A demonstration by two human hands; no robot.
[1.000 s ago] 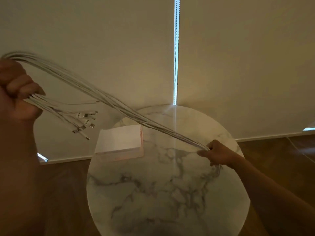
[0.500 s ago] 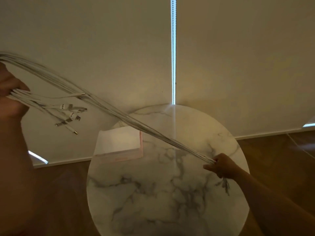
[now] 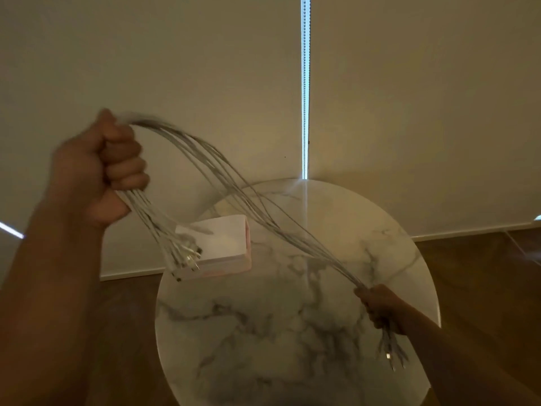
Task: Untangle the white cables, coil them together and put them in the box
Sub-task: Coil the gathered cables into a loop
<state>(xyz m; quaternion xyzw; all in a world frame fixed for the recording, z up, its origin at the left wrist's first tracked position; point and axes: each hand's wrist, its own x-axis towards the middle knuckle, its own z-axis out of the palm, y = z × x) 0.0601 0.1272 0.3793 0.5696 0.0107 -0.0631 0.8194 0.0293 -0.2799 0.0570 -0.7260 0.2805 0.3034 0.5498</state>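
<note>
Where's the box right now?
In the head view, the box sits at the far left edge of the marble table, just behind the cables dangling from the left hand.

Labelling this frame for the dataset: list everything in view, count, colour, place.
white cable bundle: one, strand count unclear, white, strung in the air between both hands, plug ends dangling
rectangular box: one, white with pinkish side, table's back left
round marble table: one, white, grey veins, centre
roller blinds: two, beige, behind table, bright gap between
wooden floor: one, dark brown, around table
left hand: one, raised left, grips the cables
right hand: one, low right above table, grips the cables
</note>
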